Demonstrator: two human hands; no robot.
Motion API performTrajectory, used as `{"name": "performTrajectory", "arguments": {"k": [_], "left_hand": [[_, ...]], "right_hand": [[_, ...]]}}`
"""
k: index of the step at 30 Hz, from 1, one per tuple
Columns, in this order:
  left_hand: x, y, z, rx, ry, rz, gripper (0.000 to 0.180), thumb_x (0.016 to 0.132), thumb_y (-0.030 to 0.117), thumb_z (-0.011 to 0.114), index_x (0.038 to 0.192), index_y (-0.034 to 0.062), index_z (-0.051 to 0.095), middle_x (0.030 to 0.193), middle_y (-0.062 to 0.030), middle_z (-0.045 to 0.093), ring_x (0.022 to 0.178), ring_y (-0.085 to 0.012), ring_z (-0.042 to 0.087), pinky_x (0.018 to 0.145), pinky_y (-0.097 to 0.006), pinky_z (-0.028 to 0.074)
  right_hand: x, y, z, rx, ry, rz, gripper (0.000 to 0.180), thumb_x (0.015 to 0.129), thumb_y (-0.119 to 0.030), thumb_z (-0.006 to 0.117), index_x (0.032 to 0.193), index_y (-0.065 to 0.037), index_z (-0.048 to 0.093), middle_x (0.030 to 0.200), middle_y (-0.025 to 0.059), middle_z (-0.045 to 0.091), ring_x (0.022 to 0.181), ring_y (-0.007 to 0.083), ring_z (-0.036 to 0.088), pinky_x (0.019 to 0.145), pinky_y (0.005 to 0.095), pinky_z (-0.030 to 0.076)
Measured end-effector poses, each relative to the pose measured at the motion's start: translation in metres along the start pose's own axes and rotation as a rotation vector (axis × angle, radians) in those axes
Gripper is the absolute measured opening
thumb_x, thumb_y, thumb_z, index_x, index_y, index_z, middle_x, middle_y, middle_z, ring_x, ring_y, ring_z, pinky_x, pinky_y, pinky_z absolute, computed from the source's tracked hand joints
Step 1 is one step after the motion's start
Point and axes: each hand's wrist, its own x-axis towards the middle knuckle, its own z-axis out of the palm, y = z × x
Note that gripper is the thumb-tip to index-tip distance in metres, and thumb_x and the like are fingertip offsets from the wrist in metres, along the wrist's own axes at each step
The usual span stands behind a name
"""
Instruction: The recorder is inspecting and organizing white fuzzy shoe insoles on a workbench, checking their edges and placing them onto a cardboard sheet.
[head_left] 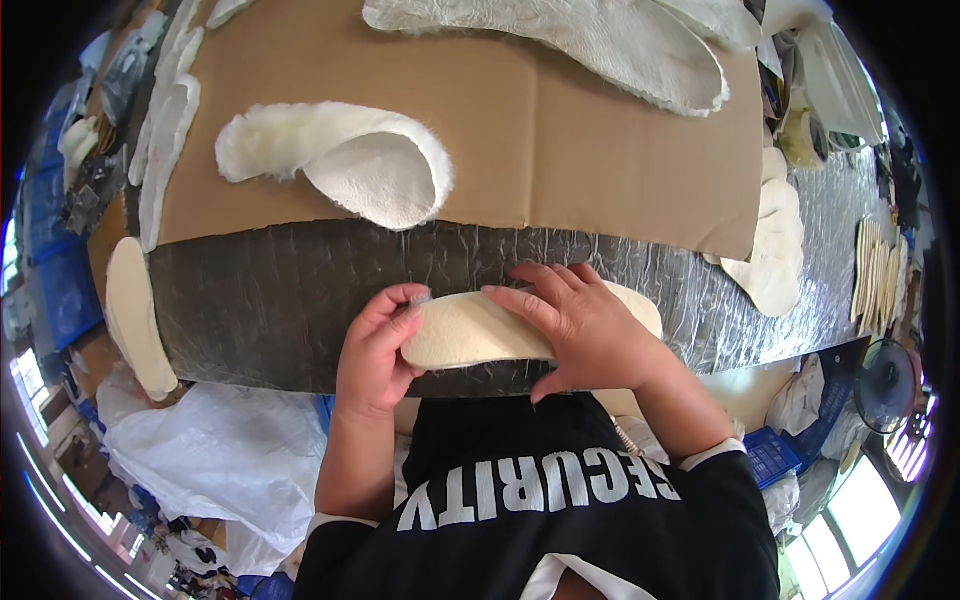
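Observation:
A cream felt insole (475, 332) lies crosswise near the table's front edge, between my two hands. My left hand (382, 345) pinches its left end between thumb and fingers. Across the insole's right half lies my right hand (580, 325), fingers curled over the far edge and thumb at the near edge. Beyond them, a fleecy white piece (335, 155) rests on brown cardboard (480, 150), with a smooth pale oval hollow at its right end. Another white fleece-edged piece (610, 50) lies farther back on the cardboard.
Cream insoles (775, 250) lie on the right of the dark, film-covered table (250, 300); a row of thin cream pieces (878, 275) stands farther right. Another insole (138, 315) sits at the left edge. White plastic sheeting (215, 450) hangs below left. A fan (888, 385) is at right.

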Motion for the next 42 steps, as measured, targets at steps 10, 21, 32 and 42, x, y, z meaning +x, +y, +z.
{"name": "performTrajectory", "arguments": {"k": [10,21,32,42], "left_hand": [[-0.027,0.025,0.012,1.045,-0.001,0.929,0.087,0.072,0.065,0.072,0.128,0.0007,0.056,0.128,-0.0144,0.054,0.115,-0.0270,0.053,0.096,-0.040,0.045],[-0.034,0.048,0.042,1.373,-0.447,0.912,0.033,0.070,0.035,0.081,0.087,0.0080,0.071,0.085,-0.0047,0.067,0.102,-0.0283,0.062,0.107,-0.053,0.030],[-0.031,0.039,0.035,1.415,-0.439,0.785,0.020,0.074,0.023,0.079,0.083,0.0086,0.069,0.086,-0.0031,0.067,0.098,-0.0244,0.062,0.107,-0.053,0.030],[-0.027,0.020,0.056,1.486,-0.654,0.717,0.010,0.078,0.018,0.073,0.080,0.0088,0.069,0.080,-0.0016,0.062,0.087,-0.0205,0.061,0.105,-0.056,0.032]], "right_hand": [[-0.003,0.007,0.003,1.064,-0.605,0.219,0.091,0.079,-0.020,0.076,0.155,-0.014,0.025,0.123,0.0127,0.058,0.114,0.0234,0.054,0.100,0.0346,0.040],[-0.011,-0.003,0.026,1.137,-0.751,0.231,0.091,0.081,-0.021,0.076,0.155,-0.011,0.024,0.127,0.0152,0.056,0.115,0.0227,0.054,0.099,0.0341,0.041],[-0.018,0.010,0.017,1.185,-0.881,0.137,0.090,0.069,-0.003,0.061,0.153,-0.004,0.029,0.136,0.0154,0.051,0.123,0.0199,0.047,0.107,0.0324,0.035],[-0.016,0.022,0.029,1.191,-0.969,0.188,0.080,0.066,0.000,0.052,0.145,0.001,0.043,0.127,0.0143,0.059,0.113,0.0174,0.054,0.098,0.0312,0.044]]}}
